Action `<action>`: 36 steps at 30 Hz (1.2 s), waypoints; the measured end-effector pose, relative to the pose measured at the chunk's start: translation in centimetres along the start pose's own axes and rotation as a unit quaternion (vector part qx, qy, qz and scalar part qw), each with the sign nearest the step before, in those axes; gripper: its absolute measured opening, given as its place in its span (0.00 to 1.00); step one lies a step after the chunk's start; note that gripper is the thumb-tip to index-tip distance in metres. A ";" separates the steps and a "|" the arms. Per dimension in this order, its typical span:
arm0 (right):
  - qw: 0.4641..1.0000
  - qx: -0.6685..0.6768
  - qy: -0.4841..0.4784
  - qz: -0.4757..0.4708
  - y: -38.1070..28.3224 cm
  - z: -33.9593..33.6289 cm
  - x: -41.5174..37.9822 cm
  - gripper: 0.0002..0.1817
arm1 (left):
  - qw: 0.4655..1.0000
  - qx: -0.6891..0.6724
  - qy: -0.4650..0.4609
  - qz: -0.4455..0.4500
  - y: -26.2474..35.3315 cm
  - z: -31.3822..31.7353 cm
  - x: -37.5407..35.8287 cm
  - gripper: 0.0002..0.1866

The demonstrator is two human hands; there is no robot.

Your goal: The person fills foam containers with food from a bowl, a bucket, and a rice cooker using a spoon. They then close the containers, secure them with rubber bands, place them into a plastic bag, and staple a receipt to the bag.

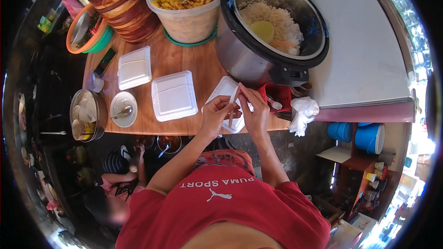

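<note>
My left hand [215, 114] and my right hand [256, 113] meet at the table's front edge, both with fingers closed. Between them stands a narrow tan-and-white strip [234, 103], gripped low by the left fingers and at its upper end by the right fingertips. I cannot tell what kind of thing it is. Beneath the hands lies a white foam box [219, 91], partly covered by them. Two more foam boxes, one in the middle [174, 96] and one farther back [134, 68], rest lid-up to the left.
A large rice cooker [247, 60] with a yellow scoop stands behind my hands, beside a tub [187, 24] of yellow-orange food. Right of the hands are a red basket [278, 96] and a white plastic bag [303, 113]. A bowl [123, 109] sits left; a person [122, 189] is below.
</note>
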State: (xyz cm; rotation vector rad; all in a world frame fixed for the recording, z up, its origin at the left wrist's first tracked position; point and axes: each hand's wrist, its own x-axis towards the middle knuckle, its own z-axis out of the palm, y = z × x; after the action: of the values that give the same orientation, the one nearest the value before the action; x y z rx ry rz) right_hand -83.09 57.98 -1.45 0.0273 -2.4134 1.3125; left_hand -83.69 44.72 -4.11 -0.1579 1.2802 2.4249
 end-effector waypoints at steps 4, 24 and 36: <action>0.998 0.050 0.025 -0.007 -0.4 0.9 -0.3 0.12 | 1.000 -0.013 0.012 -0.010 0.4 -0.5 -0.9 0.09; 0.971 0.211 -0.013 0.109 0.3 3.1 3.0 0.06 | 0.992 -0.068 0.099 -0.031 0.3 -5.7 -4.9 0.08; 0.924 0.112 -0.341 0.130 7.1 16.2 4.8 0.09 | 0.855 0.272 0.425 0.123 -1.4 -19.4 -4.0 0.20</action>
State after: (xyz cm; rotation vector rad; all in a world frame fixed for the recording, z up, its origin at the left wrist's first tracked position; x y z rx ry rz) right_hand -94.25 49.59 -13.38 0.2792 -2.8801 1.9572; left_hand -81.00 28.50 -15.28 -1.0406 2.4371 2.0939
